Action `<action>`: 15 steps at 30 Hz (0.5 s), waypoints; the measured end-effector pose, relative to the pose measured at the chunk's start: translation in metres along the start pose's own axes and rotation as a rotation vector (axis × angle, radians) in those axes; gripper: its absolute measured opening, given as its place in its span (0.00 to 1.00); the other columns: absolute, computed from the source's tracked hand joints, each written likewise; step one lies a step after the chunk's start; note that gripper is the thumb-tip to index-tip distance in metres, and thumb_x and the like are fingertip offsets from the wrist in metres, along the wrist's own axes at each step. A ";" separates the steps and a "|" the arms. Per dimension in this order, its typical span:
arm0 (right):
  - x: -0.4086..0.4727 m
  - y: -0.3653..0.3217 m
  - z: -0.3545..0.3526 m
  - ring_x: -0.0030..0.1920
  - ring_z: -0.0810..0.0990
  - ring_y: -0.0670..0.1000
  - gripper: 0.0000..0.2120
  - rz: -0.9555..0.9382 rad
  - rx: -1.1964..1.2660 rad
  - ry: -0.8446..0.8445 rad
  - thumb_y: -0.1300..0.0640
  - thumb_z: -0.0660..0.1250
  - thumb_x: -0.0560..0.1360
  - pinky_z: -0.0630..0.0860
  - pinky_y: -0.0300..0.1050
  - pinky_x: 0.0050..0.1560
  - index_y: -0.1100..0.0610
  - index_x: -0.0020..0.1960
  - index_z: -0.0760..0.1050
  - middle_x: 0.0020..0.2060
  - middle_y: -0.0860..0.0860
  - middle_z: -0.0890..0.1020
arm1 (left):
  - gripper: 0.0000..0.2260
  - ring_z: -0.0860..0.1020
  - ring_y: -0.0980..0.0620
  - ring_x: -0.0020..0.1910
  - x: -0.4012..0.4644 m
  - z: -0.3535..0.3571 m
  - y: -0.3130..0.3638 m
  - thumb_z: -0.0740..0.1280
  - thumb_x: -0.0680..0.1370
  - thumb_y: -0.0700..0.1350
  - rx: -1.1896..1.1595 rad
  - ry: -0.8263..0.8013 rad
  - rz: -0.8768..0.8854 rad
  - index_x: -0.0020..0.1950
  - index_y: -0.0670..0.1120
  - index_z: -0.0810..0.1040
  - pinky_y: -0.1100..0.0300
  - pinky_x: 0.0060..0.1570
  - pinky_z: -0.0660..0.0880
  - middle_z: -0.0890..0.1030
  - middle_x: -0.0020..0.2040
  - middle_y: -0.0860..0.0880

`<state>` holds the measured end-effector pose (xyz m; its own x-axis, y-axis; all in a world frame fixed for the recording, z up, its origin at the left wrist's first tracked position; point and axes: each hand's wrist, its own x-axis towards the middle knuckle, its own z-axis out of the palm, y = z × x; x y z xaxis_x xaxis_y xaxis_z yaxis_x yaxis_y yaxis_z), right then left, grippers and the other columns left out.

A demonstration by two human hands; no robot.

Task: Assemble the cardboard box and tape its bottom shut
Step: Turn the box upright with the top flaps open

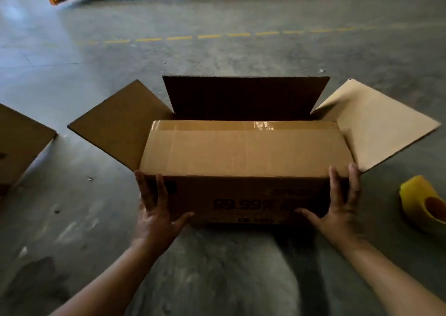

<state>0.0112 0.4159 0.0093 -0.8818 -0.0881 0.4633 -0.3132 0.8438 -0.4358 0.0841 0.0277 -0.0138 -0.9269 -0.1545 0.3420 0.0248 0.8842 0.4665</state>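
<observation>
1. Position: the cardboard box stands erected on the concrete floor, directly in front of the person and well clear of the yellow dashed line painted farther out.
2. Left hand: fingers spread and laid flat on the near wall at the box's left corner, thumb pointing inward. It presses the wall but closes around nothing.
3. Right hand: the same at the right corner, fingers extended upward, thumb on the printed panel. Open and pressing.
4. Progress: the box is squared up. One long flap is folded flat, and a glossy tape strip runs along its far edge. The far flap stands upright, and the left flap and right flap are splayed outward.
5. Judgement: this may be the taped bottom seen inside the upturned box, in which case the task is near complete. The frame does not settle whether the seam is fully sealed.
6. Surroundings: a second cardboard piece lies at the left; a yellow object, possibly a tape dispenser, rests at the right. Neither obstructs the box.
</observation>
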 end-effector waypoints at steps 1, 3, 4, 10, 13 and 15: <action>-0.007 0.004 0.005 0.77 0.41 0.59 0.55 -0.010 0.008 0.013 0.46 0.78 0.60 0.55 0.63 0.71 0.52 0.77 0.48 0.76 0.59 0.42 | 0.51 0.30 0.46 0.77 -0.007 0.004 -0.003 0.64 0.68 0.68 0.001 -0.015 0.000 0.80 0.55 0.35 0.31 0.61 0.61 0.31 0.78 0.40; -0.019 0.009 0.014 0.76 0.43 0.62 0.51 -0.040 0.021 0.011 0.45 0.76 0.64 0.58 0.67 0.70 0.54 0.76 0.51 0.76 0.62 0.44 | 0.52 0.30 0.44 0.76 -0.020 0.009 -0.008 0.65 0.68 0.68 -0.002 -0.069 -0.016 0.80 0.54 0.35 0.34 0.62 0.61 0.30 0.78 0.39; -0.025 0.011 0.017 0.76 0.44 0.63 0.48 -0.056 0.023 0.003 0.41 0.72 0.66 0.58 0.67 0.69 0.54 0.76 0.52 0.76 0.63 0.45 | 0.53 0.32 0.40 0.75 -0.024 0.010 -0.009 0.65 0.69 0.68 0.003 -0.102 -0.024 0.80 0.53 0.34 0.35 0.63 0.62 0.30 0.78 0.38; -0.030 0.019 0.028 0.76 0.45 0.64 0.46 -0.035 -0.018 -0.072 0.32 0.61 0.68 0.60 0.67 0.68 0.54 0.77 0.49 0.76 0.62 0.44 | 0.61 0.40 0.36 0.73 -0.028 0.013 -0.008 0.74 0.67 0.65 0.060 -0.222 -0.087 0.76 0.56 0.26 0.39 0.66 0.67 0.23 0.74 0.41; -0.026 0.019 0.027 0.76 0.42 0.62 0.47 -0.020 0.003 -0.118 0.28 0.56 0.69 0.58 0.66 0.69 0.52 0.78 0.46 0.76 0.59 0.40 | 0.60 0.37 0.38 0.73 -0.028 0.010 -0.006 0.71 0.68 0.67 0.096 -0.306 -0.107 0.72 0.59 0.21 0.40 0.69 0.67 0.18 0.71 0.43; -0.026 0.019 0.026 0.76 0.40 0.61 0.48 -0.006 0.008 -0.148 0.29 0.58 0.68 0.59 0.67 0.68 0.52 0.78 0.45 0.76 0.58 0.38 | 0.60 0.35 0.40 0.71 -0.026 0.008 -0.005 0.71 0.68 0.68 0.101 -0.325 -0.117 0.70 0.60 0.19 0.41 0.70 0.66 0.17 0.70 0.43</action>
<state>0.0187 0.4208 -0.0310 -0.9222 -0.1707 0.3471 -0.3207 0.8389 -0.4397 0.1053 0.0310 -0.0320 -0.9923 -0.1238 0.0062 -0.1111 0.9105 0.3983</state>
